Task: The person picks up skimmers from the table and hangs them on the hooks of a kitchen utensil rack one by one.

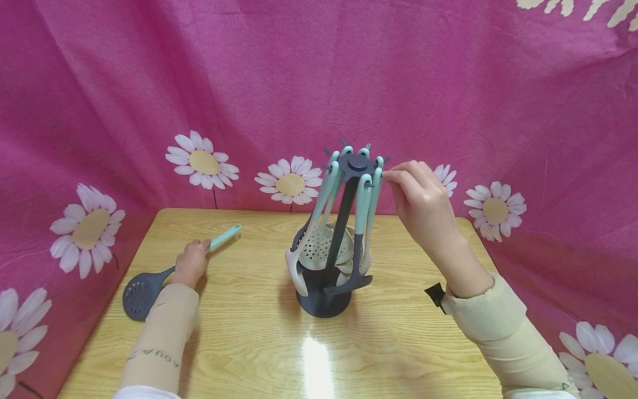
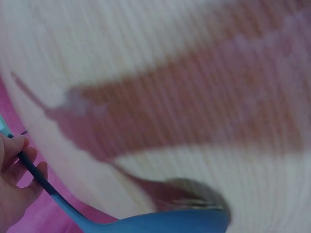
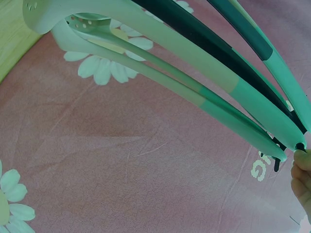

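Observation:
A dark grey skimmer (image 1: 137, 295) with a mint handle is on the left of the table. My left hand (image 1: 191, 262) grips it around the shaft, just below the mint part; the left wrist view shows the fingers (image 2: 14, 144) on the dark shaft. At the centre a dark utensil stand (image 1: 324, 303) carries several mint-handled utensils hung by their end loops. My right hand (image 1: 423, 202) pinches a hook tip of the stand, at the loop of a utensil with a mint handle (image 3: 272, 119). The fingertips hide part of that hook.
The wooden table (image 1: 239, 338) stands against a pink cloth (image 1: 279, 83) with printed daisies. On the stand hang a dark-bladed turner (image 1: 351, 284), a pale perforated utensil (image 1: 316, 249) and others. A black strap end (image 1: 435, 295) sticks out at the right sleeve.

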`<control>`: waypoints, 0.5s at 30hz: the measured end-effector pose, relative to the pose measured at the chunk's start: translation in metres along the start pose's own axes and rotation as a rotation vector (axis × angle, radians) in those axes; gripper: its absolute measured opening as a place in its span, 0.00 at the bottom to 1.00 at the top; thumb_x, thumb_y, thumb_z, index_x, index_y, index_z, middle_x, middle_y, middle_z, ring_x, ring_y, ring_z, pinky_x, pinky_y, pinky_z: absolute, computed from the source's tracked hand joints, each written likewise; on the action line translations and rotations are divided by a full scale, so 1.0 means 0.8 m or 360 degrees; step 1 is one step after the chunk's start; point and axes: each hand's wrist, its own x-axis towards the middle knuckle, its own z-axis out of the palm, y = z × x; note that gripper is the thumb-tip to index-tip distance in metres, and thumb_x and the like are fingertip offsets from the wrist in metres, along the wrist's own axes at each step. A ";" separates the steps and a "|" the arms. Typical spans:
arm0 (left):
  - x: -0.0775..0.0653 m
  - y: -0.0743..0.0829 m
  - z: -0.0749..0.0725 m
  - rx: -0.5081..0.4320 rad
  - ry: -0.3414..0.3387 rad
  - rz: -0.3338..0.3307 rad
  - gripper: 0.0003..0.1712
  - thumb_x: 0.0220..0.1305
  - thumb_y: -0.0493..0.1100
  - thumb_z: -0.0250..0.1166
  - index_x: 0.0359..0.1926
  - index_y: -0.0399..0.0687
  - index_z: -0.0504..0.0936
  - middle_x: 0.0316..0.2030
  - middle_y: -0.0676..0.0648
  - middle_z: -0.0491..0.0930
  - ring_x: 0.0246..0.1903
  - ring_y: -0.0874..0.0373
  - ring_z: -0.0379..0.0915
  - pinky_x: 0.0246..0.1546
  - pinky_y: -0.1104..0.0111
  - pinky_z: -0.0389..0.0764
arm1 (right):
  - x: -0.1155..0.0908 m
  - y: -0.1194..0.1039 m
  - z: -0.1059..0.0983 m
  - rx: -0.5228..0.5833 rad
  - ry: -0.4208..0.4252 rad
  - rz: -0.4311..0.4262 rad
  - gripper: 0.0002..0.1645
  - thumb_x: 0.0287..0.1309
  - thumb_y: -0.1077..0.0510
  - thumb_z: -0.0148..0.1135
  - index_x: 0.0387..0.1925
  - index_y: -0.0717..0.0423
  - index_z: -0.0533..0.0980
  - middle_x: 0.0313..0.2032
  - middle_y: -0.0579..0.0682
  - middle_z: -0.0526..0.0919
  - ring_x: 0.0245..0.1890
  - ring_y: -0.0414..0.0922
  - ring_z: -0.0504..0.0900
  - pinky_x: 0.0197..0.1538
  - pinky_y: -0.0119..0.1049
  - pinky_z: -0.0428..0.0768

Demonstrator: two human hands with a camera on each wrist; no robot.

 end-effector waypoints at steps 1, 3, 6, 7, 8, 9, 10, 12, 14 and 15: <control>0.001 0.002 -0.002 -0.0009 0.0004 0.0008 0.22 0.63 0.33 0.54 0.58 0.32 0.67 0.46 0.29 0.70 0.47 0.33 0.67 0.38 0.43 0.73 | 0.000 0.000 0.000 -0.0004 -0.0003 -0.0001 0.09 0.46 0.78 0.58 0.31 0.68 0.77 0.28 0.57 0.77 0.29 0.52 0.75 0.32 0.42 0.75; 0.003 0.005 -0.007 -0.0030 0.0035 0.0032 0.22 0.62 0.32 0.54 0.58 0.33 0.67 0.47 0.29 0.69 0.48 0.33 0.67 0.39 0.43 0.73 | 0.000 0.000 0.000 -0.0007 -0.0005 -0.0003 0.09 0.46 0.78 0.59 0.31 0.68 0.77 0.28 0.57 0.77 0.29 0.52 0.75 0.32 0.42 0.75; 0.006 0.014 -0.015 -0.0056 0.0106 0.0105 0.24 0.59 0.27 0.52 0.58 0.33 0.67 0.46 0.28 0.70 0.48 0.33 0.67 0.41 0.45 0.73 | 0.000 -0.001 -0.001 -0.0013 -0.0008 -0.0006 0.10 0.46 0.78 0.59 0.31 0.67 0.77 0.28 0.57 0.76 0.29 0.52 0.75 0.32 0.42 0.75; 0.007 0.018 -0.018 -0.0071 0.0142 0.0136 0.24 0.58 0.26 0.52 0.58 0.33 0.68 0.46 0.28 0.70 0.48 0.33 0.68 0.42 0.45 0.73 | 0.000 0.000 -0.001 -0.0015 -0.0009 -0.0006 0.10 0.46 0.78 0.59 0.31 0.67 0.77 0.28 0.57 0.76 0.29 0.52 0.75 0.32 0.42 0.75; 0.008 0.022 -0.021 -0.0085 0.0173 0.0165 0.24 0.57 0.25 0.51 0.57 0.33 0.68 0.46 0.29 0.70 0.48 0.33 0.68 0.42 0.45 0.73 | 0.000 0.000 -0.001 -0.0017 -0.0009 -0.0005 0.10 0.45 0.78 0.59 0.31 0.67 0.77 0.28 0.57 0.76 0.29 0.52 0.75 0.32 0.42 0.75; 0.009 0.026 -0.024 -0.0100 0.0195 0.0192 0.24 0.57 0.24 0.50 0.57 0.33 0.68 0.46 0.29 0.71 0.47 0.33 0.68 0.42 0.46 0.73 | 0.000 0.000 -0.001 -0.0017 -0.0009 -0.0004 0.10 0.45 0.78 0.59 0.31 0.67 0.77 0.28 0.57 0.76 0.29 0.52 0.75 0.32 0.42 0.75; 0.010 0.030 -0.027 -0.0117 0.0218 0.0218 0.24 0.58 0.23 0.50 0.57 0.32 0.68 0.46 0.29 0.71 0.47 0.34 0.68 0.43 0.46 0.73 | 0.000 0.000 -0.001 -0.0017 -0.0009 -0.0003 0.10 0.45 0.79 0.59 0.31 0.67 0.77 0.28 0.57 0.76 0.29 0.52 0.75 0.32 0.42 0.75; 0.011 0.039 -0.033 -0.0152 0.0260 0.0249 0.24 0.58 0.24 0.51 0.57 0.33 0.68 0.46 0.30 0.71 0.47 0.34 0.68 0.43 0.46 0.73 | 0.000 0.000 -0.001 -0.0014 -0.0006 0.0000 0.10 0.45 0.79 0.59 0.31 0.67 0.77 0.28 0.57 0.76 0.29 0.52 0.75 0.32 0.42 0.75; 0.011 0.048 -0.039 -0.0178 0.0298 0.0276 0.24 0.58 0.24 0.50 0.57 0.34 0.68 0.46 0.30 0.72 0.47 0.34 0.69 0.42 0.46 0.73 | 0.000 0.000 0.000 -0.0009 -0.0004 -0.0001 0.10 0.45 0.79 0.59 0.31 0.67 0.77 0.28 0.57 0.77 0.29 0.52 0.75 0.32 0.42 0.75; 0.011 0.052 -0.041 -0.0190 0.0323 0.0290 0.24 0.58 0.24 0.51 0.57 0.34 0.68 0.45 0.30 0.72 0.46 0.34 0.69 0.42 0.46 0.73 | 0.000 0.000 0.000 -0.0007 -0.0003 -0.0002 0.10 0.45 0.78 0.59 0.31 0.67 0.77 0.28 0.57 0.77 0.29 0.52 0.75 0.32 0.42 0.75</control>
